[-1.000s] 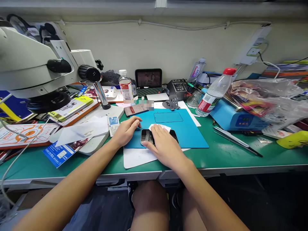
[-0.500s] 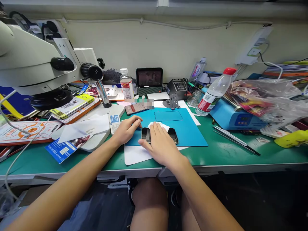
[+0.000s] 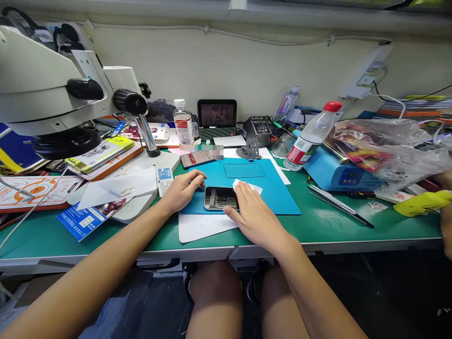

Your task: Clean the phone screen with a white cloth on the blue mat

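A dark, glossy smartphone [image 3: 216, 199] lies face up on the blue mat [image 3: 278, 202], its screen reflecting light and its right part hidden. My right hand [image 3: 254, 214] lies over that part, its flat fingers pressing a folded white tissue [image 3: 254, 188] down, thumb spread toward the screen's middle. Just left of the phone is my left hand [image 3: 182, 190], resting with loosely bent fingers by the mat's edge and nothing visible in them. White paper [image 3: 201, 228] sticks out from under the mat's front side.
A microscope [image 3: 45, 89] looms at left over booklets. Behind the mat are another phone [image 3: 197, 158], a small screen [image 3: 217, 113] and a metal stand [image 3: 250, 149]. To the right stand a red-capped bottle [image 3: 307, 141], tweezers [image 3: 339, 205] and another person's hand [image 3: 447, 221] beside a yellow bottle [image 3: 420, 203].
My right hand has slid rightward across the phone with the tissue, uncovering the left and middle of the screen. My left hand keeps its place. Another person's hand has appeared at the right edge.
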{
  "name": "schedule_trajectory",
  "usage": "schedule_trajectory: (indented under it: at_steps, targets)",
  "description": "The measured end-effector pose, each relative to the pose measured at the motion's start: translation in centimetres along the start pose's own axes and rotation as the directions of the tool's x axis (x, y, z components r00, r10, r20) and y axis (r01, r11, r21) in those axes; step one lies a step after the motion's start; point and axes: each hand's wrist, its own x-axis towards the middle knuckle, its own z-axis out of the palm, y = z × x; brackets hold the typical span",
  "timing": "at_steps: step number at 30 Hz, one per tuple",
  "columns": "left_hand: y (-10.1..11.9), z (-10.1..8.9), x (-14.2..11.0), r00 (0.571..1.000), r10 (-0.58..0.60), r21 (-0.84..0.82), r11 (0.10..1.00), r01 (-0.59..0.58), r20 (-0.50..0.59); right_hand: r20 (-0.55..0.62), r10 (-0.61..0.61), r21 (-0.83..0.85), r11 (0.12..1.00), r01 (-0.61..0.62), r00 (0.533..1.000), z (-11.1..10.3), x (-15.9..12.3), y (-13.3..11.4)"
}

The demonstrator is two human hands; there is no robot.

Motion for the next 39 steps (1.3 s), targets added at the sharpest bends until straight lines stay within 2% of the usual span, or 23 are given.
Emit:
schedule_trajectory:
  at_steps: [5, 7, 11, 13, 15, 17, 20, 22, 24, 26, 28, 30, 35, 37, 39]
  targets:
    - [0.0, 0.2, 0.1, 1.000, -0.001, 0.033, 0.999, 0.001, 0.018, -0.080, -0.025, -0.085, 0.996, 0.019, 0.997, 1.9, -5.0, -0.1]
    - [0.0, 0.4, 0.1, 0.998, 0.024, 0.078, 0.997, -0.029, 0.065, -0.061, -0.011, -0.096, 0.995, 0.005, 0.998, 1.8, -4.7, -0.1]
    - [0.2, 0.3, -0.2, 0.974, 0.102, 0.150, 0.980, -0.134, 0.203, 0.015, 0.037, -0.085, 0.996, -0.035, 0.999, 0.2, -0.8, -0.1]
    - [0.3, 0.3, -0.4, 0.963, 0.123, 0.170, 0.971, -0.166, 0.240, 0.022, 0.034, -0.080, 0.996, -0.032, 0.999, -0.2, -0.1, 0.0]
    - [0.4, 0.2, -0.4, 0.958, 0.137, 0.175, 0.967, -0.185, 0.252, 0.001, 0.020, -0.085, 0.996, -0.020, 1.000, 0.2, -1.3, 0.1]
    - [0.4, 0.2, -0.4, 0.957, 0.146, 0.168, 0.967, -0.192, 0.251, -0.024, 0.007, -0.098, 0.995, -0.009, 1.000, 0.9, -3.7, 0.0]
    - [0.3, 0.3, -0.2, 0.959, 0.148, 0.151, 0.970, -0.188, 0.244, -0.005, -0.001, -0.103, 0.995, 0.000, 1.000, 1.6, -6.2, -0.1]
    - [0.3, 0.3, -0.1, 0.960, 0.140, 0.149, 0.972, -0.179, 0.243, 0.033, 0.022, -0.089, 0.996, -0.019, 0.999, 1.2, -5.5, -0.1]
    - [0.3, 0.4, -0.1, 0.962, 0.119, 0.150, 0.976, -0.158, 0.245, 0.066, 0.056, -0.070, 0.996, -0.052, 0.996, 0.2, -3.2, 0.1]
    - [0.4, 0.3, -0.1, 0.962, 0.098, 0.144, 0.980, -0.138, 0.253, 0.069, 0.091, -0.054, 0.995, -0.087, 0.993, -0.6, -0.8, 0.3]
    - [0.4, 0.3, -0.1, 0.961, 0.098, 0.135, 0.981, -0.137, 0.257, 0.054, 0.113, -0.049, 0.993, -0.110, 0.992, -0.8, 0.1, 0.3]
    - [0.4, 0.4, -0.1, 0.961, 0.113, 0.136, 0.979, -0.151, 0.254, 0.027, 0.119, -0.063, 0.991, -0.117, 0.992, -0.2, -0.9, 0.2]
    - [0.3, 0.5, 0.1, 0.954, 0.157, 0.174, 0.963, -0.205, 0.256, -0.033, 0.069, -0.146, 0.987, -0.073, 0.997, 2.3, -6.0, -0.5]
    - [0.2, 0.5, 0.1, 0.951, 0.168, 0.179, 0.959, -0.218, 0.259, -0.027, 0.051, -0.175, 0.983, -0.055, 0.998, 2.1, -5.7, -0.7]
    - [0.2, 0.5, 0.1, 0.951, 0.171, 0.176, 0.959, -0.220, 0.259, -0.003, 0.037, -0.187, 0.982, -0.037, 0.999, 1.5, -3.8, -0.6]
